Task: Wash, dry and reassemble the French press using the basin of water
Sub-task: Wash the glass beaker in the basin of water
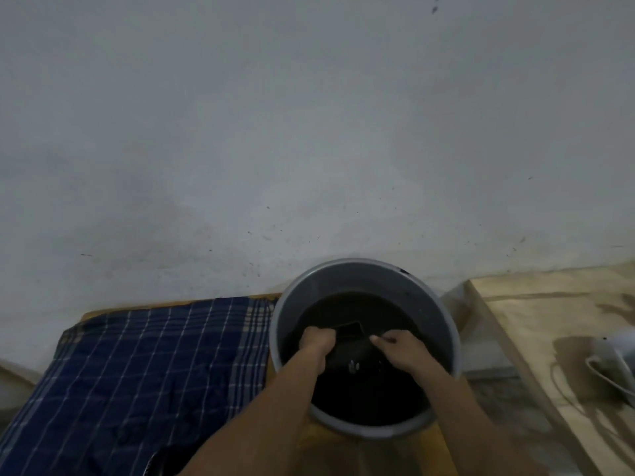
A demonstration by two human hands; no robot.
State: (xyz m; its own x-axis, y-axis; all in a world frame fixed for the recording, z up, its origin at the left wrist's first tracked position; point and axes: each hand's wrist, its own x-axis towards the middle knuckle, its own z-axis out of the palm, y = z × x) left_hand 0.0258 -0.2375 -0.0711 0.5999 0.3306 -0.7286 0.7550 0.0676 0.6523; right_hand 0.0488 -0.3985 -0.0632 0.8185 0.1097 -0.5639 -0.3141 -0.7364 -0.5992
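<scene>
Both hands, left (316, 341) and right (400, 348), grasp a dark press part (350, 341) in the basin (285, 321) of dark water. A checked cloth (154, 365) lies left; a pale wall (309, 132) stands beyond.

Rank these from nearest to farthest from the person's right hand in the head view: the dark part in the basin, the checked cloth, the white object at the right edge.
1. Dark part: held, touching the right hand.
2. White object: far right edge.
3. Checked cloth: left of the basin; close to the white object's rank.
</scene>
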